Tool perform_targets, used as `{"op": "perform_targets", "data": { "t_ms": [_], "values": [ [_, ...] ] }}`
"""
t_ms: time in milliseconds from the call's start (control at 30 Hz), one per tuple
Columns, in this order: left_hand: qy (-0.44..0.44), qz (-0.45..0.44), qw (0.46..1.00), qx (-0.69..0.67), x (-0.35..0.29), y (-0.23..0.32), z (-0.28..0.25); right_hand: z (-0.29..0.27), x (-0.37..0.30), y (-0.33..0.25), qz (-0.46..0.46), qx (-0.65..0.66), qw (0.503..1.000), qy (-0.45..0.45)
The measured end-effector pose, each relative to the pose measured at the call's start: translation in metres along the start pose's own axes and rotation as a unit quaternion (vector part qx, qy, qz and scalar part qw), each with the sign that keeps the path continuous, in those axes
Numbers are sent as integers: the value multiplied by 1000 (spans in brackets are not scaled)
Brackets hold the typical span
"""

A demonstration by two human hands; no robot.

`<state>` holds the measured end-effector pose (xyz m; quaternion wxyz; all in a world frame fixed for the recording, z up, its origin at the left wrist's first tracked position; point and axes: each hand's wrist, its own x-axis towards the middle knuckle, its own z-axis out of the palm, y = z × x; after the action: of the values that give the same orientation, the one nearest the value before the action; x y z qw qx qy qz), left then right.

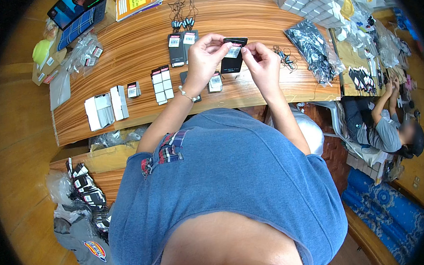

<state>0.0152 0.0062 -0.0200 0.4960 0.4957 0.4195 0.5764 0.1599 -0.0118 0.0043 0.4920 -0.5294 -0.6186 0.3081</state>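
Observation:
Over the table's near half, I hold up a black hang tag (pixel 229 66) with a white-and-red sticker near its top. My left hand (pixel 202 59) pinches the tag's upper left, its thumb against the sticker. At the tag's right edge, the thumb and fingers of my right hand (pixel 264 67) are closed on it, beside the sticker. Beneath my hands lies a small stack of label stickers (pixel 215 82). Left of my left wrist is a block of white stickers (pixel 162 85) in two columns. Beyond it rest stacked black tags (pixel 177 55) with stickers on them.
Bundled black strings (pixel 182 23) lie farther back, and loose strings (pixel 286 59) to the right. A clear bag of black cords (pixel 312 48) sits near the table's right end. White card stacks (pixel 100 112) stand at left. A co-worker (pixel 389 131) sits at far right.

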Motion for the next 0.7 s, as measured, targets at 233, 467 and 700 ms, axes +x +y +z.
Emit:
{"op": "perform_targets", "data": {
  "t_ms": [233,467,700],
  "values": [
    [-13,13,1000,18,-4,3,5,2,1,2,-12,-19,1000,-1],
    [-27,22,998,53,-6,8,5,3,0,0,-14,-37,999,1],
    [-50,61,989,128,-7,18,3,6,0,7,-13,-20,1000,-1]
  ]
}}
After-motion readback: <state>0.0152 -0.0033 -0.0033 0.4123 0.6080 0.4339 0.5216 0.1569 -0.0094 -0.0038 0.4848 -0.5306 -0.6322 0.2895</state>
